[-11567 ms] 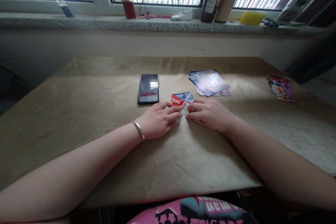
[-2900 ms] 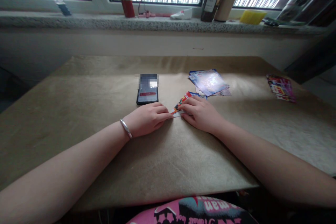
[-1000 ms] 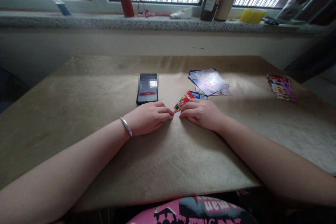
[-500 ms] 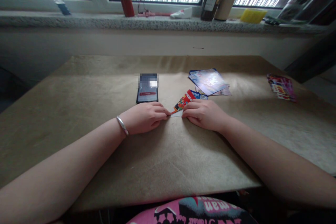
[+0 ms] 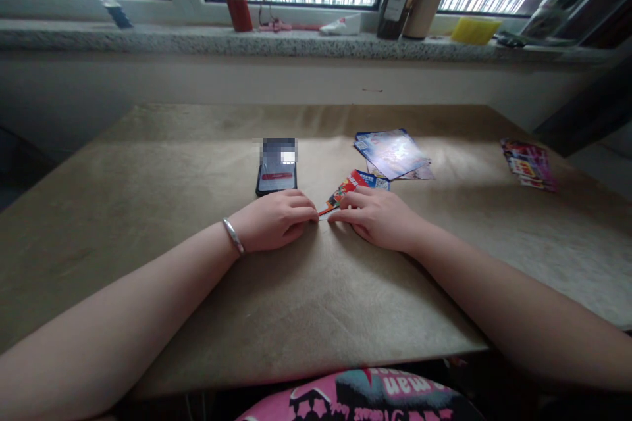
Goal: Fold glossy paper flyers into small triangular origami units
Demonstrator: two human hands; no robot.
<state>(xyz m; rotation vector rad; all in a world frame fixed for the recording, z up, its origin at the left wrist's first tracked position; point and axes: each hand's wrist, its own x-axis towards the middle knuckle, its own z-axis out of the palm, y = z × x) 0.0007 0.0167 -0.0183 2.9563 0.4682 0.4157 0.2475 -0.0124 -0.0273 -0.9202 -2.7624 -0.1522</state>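
Note:
A small folded leaflet (image 5: 354, 185), red and blue with print, lies on the brown table (image 5: 148, 210) just in front of me. My left hand (image 5: 275, 219), a silver bangle on its wrist, is curled with its fingertips pinching the leaflet's near left corner. My right hand (image 5: 376, 216) lies over the leaflet's near side, fingers together and pressing the paper down. The two hands' fingertips almost touch. Most of the leaflet's near part is hidden under my right hand.
A dark phone (image 5: 276, 172) lies just beyond my left hand. A stack of glossy flyers (image 5: 394, 154) sits behind my right hand, and more colourful flyers (image 5: 529, 165) lie at the far right. The window sill (image 5: 296, 45) holds a red cup, a jar and a yellow box.
My right hand's fingertips have slid left along the leaflet's near edge towards my left hand. The leaflet, earlier wider and lying flatter, is now a narrower folded strip.

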